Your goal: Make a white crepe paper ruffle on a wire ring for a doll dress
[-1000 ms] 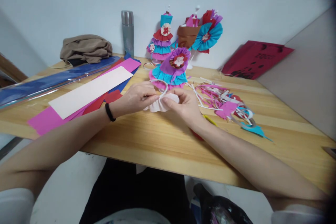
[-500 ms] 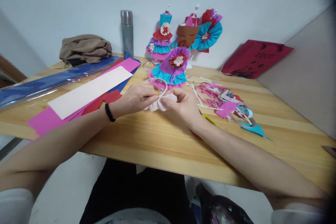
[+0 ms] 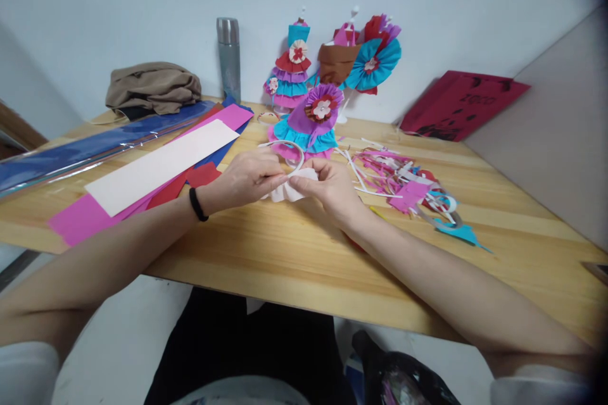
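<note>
A pale pink strip of ruffled crepe paper (image 3: pixel 287 192) is stretched between my hands, just above the table. My left hand (image 3: pixel 247 178) pinches its left part between thumb and fingers. My right hand (image 3: pixel 338 191) grips the right end, thumb on top and fingers curled behind. From the ruffle a narrow white strip (image 3: pixel 301 155) curves up and round in a loop behind my left hand. Just beyond stands a small purple, blue and pink paper dress (image 3: pixel 306 123) with a flower on it.
Paper sheets (image 3: pixel 161 168) in white, pink, red and blue lie left. To the right is a heap of paper scraps (image 3: pixel 408 193), with something yellow (image 3: pixel 379 211) partly under my right forearm. A flask (image 3: pixel 229 63), brown cloth (image 3: pixel 154 88), other paper dresses (image 3: pixel 292 73) and a red bag (image 3: pixel 468 106) stand behind.
The ruffled paper has shifted slightly between my fingers, and my right hand has moved a little left. Both hands keep their hold.
</note>
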Demonstrator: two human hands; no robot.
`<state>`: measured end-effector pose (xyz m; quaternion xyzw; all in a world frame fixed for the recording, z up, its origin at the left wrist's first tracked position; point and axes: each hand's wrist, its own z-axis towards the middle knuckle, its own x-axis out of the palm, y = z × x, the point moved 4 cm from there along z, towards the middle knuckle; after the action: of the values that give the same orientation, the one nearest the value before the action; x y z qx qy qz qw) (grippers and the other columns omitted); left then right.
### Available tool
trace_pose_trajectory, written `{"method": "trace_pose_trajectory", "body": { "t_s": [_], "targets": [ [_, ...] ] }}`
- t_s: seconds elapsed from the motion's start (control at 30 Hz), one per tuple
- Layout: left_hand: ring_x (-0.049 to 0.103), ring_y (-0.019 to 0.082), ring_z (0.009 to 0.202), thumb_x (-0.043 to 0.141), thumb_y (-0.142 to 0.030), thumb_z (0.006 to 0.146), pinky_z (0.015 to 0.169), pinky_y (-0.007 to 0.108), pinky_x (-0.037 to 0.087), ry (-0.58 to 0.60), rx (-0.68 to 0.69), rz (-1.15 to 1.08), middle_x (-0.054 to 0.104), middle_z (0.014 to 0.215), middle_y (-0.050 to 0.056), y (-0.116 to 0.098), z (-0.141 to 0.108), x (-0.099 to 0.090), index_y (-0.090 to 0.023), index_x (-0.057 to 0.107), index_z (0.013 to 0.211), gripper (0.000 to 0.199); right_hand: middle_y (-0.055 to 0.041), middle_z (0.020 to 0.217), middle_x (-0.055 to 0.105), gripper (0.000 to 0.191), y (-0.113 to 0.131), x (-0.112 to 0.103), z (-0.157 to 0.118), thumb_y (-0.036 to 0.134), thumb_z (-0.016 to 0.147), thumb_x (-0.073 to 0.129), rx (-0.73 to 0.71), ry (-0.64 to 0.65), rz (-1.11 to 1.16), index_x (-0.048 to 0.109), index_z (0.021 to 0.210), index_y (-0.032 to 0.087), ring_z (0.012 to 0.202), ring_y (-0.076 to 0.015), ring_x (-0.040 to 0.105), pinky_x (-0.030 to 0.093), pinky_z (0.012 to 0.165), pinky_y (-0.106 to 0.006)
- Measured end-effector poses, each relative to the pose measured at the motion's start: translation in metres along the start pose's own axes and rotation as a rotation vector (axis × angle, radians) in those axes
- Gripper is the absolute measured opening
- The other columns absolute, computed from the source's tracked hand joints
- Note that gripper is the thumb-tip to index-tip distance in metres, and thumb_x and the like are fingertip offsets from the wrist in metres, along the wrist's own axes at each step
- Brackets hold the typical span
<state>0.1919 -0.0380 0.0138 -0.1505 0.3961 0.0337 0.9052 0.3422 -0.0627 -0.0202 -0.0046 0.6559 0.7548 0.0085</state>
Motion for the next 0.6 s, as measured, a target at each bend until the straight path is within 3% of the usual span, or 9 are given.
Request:
{"method": "trace_pose_trajectory", "body": {
  "t_s": [0.33,0.6],
  "targets": [
    [0.048,0.013,0.065,0.043,-0.029,0.095,0.064,0.026,0.037,0.137,0.033,-0.051,0.055,0.062,0.001,-0.0001,0.0001,0.0023,-0.016,0.052,0.063,0.036,0.0014,0.061,0.064,0.019,-0.0049,0.0029,-0.0008,0.026,0.054,0.076,0.082,0.087,0.093,0.067,0.067,0.016,0.057,-0.0122,0.055,0.042,0.059,-0.027],
    [0.051,0.013,0.065,0.039,-0.031,0.096,0.065,0.025,0.040,0.247,-0.135,-0.367,0.055,0.065,0.003,0.0052,-0.0038,0.0051,-0.015,0.052,0.063,0.038,0.0033,0.059,0.061,0.016,-0.0065,0.0071,-0.0030,0.022,0.055,0.074,0.102,0.133,0.217,0.064,0.065,0.016,0.053,-0.0094,0.052,0.039,0.057,-0.025]
  ]
}}
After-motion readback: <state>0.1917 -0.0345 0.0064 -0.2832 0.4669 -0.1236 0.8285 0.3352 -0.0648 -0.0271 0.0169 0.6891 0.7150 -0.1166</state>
